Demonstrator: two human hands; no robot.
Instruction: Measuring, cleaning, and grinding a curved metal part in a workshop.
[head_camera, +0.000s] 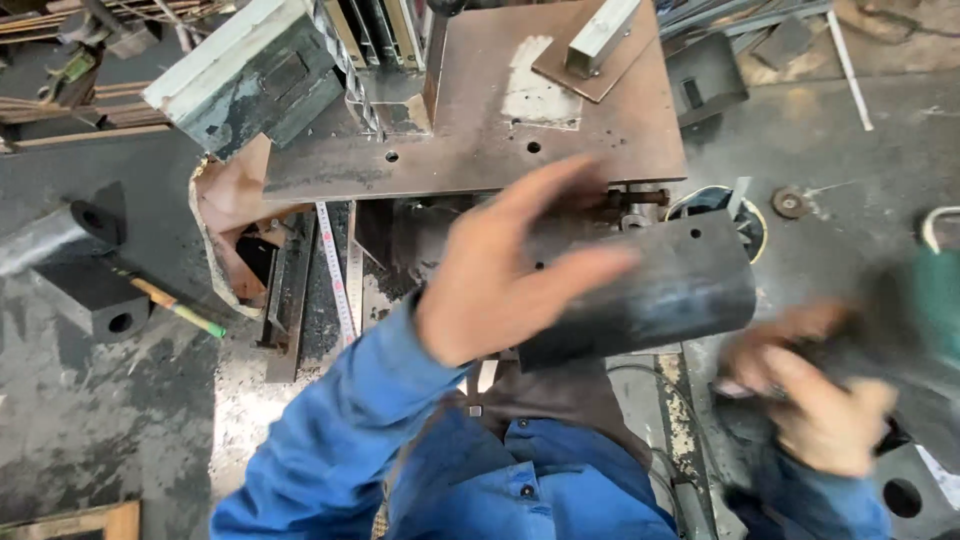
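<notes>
**Open hand over the dark steel tube**

My left hand (500, 275) is spread open, fingers straight, palm laid against the near end of the dark grey steel tube (650, 290), gripping nothing. The tube lies on its side just below the front edge of the rusty brown steel plate worktop (600, 130), a small hole showing in its upper wall. My right hand (810, 400), to the right of the tube and lower, is blurred; it is curled around something dark, but I cannot tell what. Left of the tube, a steel tape measure (335, 270) hangs down from under the plate. Further left, a yellow-and-green pencil (170, 305) lies on the floor beside a dark metal block (95, 300).
</notes>
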